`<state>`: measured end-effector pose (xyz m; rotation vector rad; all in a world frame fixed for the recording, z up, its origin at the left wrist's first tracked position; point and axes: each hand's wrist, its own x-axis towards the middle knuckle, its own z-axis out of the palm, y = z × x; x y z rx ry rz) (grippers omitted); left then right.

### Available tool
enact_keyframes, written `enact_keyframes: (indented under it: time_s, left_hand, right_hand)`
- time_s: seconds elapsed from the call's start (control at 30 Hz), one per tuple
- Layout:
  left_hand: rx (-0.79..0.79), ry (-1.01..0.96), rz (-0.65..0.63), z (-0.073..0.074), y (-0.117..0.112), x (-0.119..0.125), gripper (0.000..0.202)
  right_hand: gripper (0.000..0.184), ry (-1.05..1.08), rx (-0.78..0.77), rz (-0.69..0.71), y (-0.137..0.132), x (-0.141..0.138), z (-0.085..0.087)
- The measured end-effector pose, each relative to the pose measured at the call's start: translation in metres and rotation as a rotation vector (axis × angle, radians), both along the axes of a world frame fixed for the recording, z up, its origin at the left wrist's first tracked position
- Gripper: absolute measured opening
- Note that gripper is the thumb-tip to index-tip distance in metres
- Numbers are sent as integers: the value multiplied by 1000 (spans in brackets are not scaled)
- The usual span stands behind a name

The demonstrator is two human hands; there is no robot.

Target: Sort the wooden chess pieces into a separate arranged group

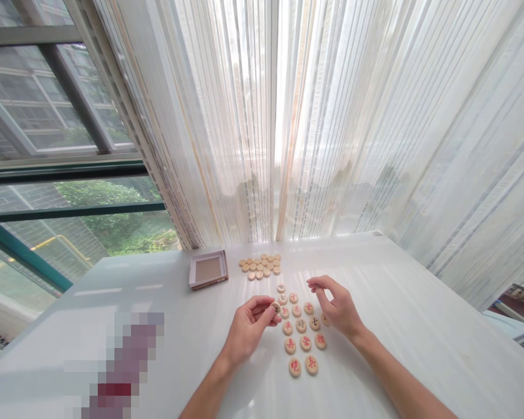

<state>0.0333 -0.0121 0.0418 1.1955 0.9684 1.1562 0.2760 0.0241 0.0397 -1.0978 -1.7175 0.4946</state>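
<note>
Several round wooden game pieces (pixel 301 334) with red or black characters lie face up in rows on the white table (pixel 397 326). My left hand (pixel 248 326) pinches one such wooden piece (pixel 275 308) between thumb and fingers at the left edge of the rows. My right hand (pixel 336 305) hovers over the right side of the rows with fingers curled and the thumb and forefinger close together; nothing shows in them. Farther back sits a cluster of blank-side pieces (pixel 261 266).
A shallow square box (pixel 208 270) with a brown inside lies left of the far cluster. Striped sheer curtains (pixel 314 116) hang behind the table, a window (pixel 48 145) is at the left. A blurred patch (pixel 122 372) covers part of the near left table.
</note>
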Motion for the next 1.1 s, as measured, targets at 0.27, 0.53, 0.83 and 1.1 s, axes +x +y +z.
enact_keyframes:
  time_s: [0.27,0.53,0.83,1.1]
  left_hand:
    - [-55,113,-259,15,-10,-5,28]
    - [-203,195,-567,13,-20,-8,31]
    - [-33,182,-407,13,-8,-13,37]
    - [22,172,-346,8,-3,-14,33]
  right_hand:
    - [21,0,17,-7,4,1,-5]
    - [21,4,21,-29,8,4,-8]
    - [19,-86,-78,317,-23,-10,23]
    - [13,-114,-221,509,-48,-32,32]
